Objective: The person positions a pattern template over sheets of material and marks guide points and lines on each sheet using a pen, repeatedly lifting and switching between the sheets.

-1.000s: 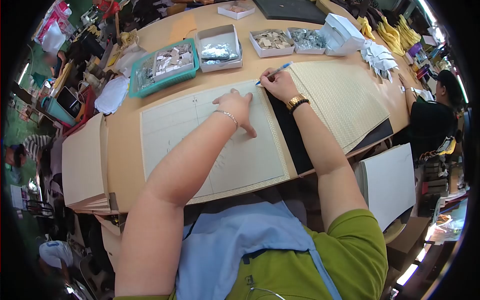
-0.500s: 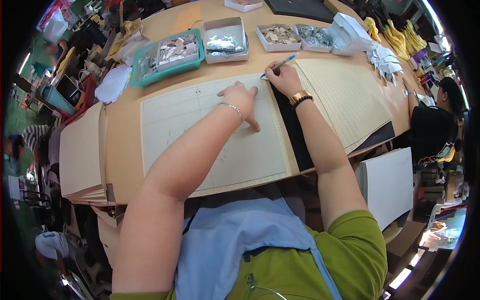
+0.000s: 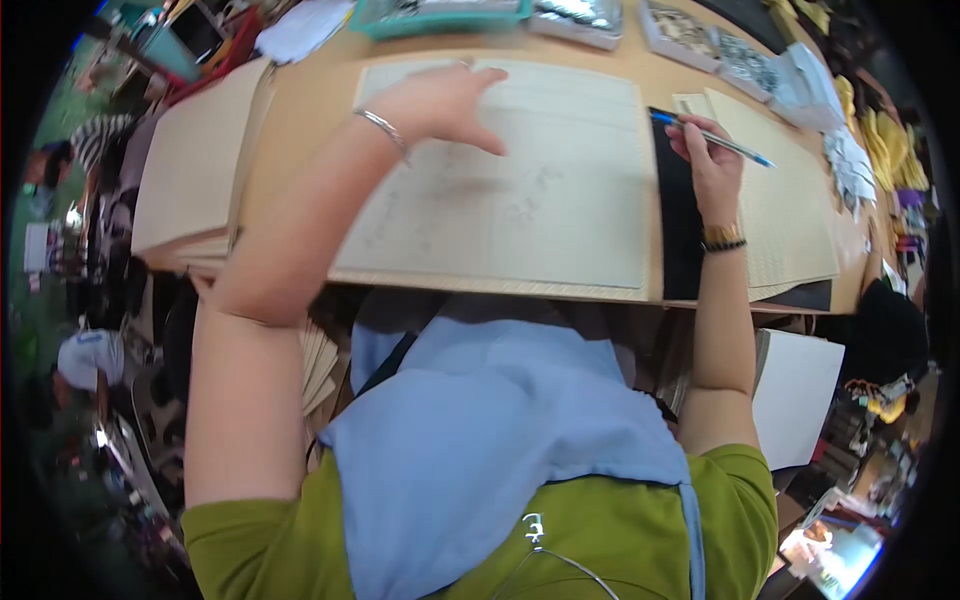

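Note:
A large whitish sheet (image 3: 580,210) with faint lines and smudges lies on the table, with a cream textured sheet (image 3: 480,284) showing along its front and right edges. Over the whitish sheet's upper left part, my left hand (image 3: 445,105) is spread, thumb apart, holding nothing; a shadow below it suggests it is raised. My right hand (image 3: 708,168) grips a blue-and-white pen (image 3: 742,150) above the black strip (image 3: 676,220) and more cream textured sheets (image 3: 790,215), apart from the whitish sheet.
A thick stack of cream sheets (image 3: 195,160) stands at the left. Along the back are a teal basket (image 3: 440,24), a box of silver packets (image 3: 575,22), and boxes of tan pieces (image 3: 685,38) and grey parts (image 3: 746,66). A person in dark clothes (image 3: 885,325) is at the right.
My right hand has moved the pen from the whitish sheet's upper right corner out to the right. My left hand has shifted left over the sheet. The view has tilted downward.

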The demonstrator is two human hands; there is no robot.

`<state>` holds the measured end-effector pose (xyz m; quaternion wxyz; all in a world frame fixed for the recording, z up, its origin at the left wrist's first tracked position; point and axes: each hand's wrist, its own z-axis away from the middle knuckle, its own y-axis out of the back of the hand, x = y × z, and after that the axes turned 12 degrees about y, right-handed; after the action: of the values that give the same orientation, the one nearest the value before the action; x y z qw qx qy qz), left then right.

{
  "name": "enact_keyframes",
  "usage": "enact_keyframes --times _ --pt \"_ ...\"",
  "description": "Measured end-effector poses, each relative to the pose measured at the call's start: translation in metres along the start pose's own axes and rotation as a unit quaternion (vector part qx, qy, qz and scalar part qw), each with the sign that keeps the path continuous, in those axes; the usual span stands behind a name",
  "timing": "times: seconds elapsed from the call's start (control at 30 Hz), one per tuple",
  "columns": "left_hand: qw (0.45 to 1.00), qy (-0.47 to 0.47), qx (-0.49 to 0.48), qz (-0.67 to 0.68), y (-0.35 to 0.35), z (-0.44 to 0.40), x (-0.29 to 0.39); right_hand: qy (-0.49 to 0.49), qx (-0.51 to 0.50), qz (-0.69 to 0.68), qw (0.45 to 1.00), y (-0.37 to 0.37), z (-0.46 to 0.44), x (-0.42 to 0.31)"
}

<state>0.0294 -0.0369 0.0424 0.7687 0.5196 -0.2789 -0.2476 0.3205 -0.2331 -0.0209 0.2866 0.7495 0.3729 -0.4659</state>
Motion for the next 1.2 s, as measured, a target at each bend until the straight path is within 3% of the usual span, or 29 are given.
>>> enact_keyframes --times 0.13,0.3,0.47,0.57,0.93,1.03,1.2 --pt "0.991 0.092 -0.052 -0.088 0.002 0.045 -0.059 0.044 -0.094 -0.035 0.994 -0.047 0.041 -0.028" --pt "0.989 0.088 -0.072 -0.096 -0.016 0.066 -0.075 0.055 -0.246 -0.079 0.964 -0.141 0.078 -0.065" --pt "0.987 0.075 -0.053 -0.131 -0.023 0.066 -0.076 0.188 -0.405 0.001 0.895 -0.22 0.095 -0.088" --pt "0.985 0.082 -0.065 -0.135 -0.022 0.065 -0.075 0.28 -0.432 0.005 0.857 -0.255 0.101 -0.084" --pt "0.983 0.083 -0.068 -0.146 -0.029 0.059 -0.079 0.256 -0.48 0.057 0.837 -0.259 0.098 -0.086" --pt "0.984 0.083 -0.068 -0.145 -0.03 0.056 -0.078 0.307 -0.46 0.033 0.833 -0.273 0.101 -0.081" --pt "0.984 0.091 -0.065 -0.14 -0.031 0.056 -0.077 0.291 -0.462 0.011 0.838 -0.287 0.106 -0.078"
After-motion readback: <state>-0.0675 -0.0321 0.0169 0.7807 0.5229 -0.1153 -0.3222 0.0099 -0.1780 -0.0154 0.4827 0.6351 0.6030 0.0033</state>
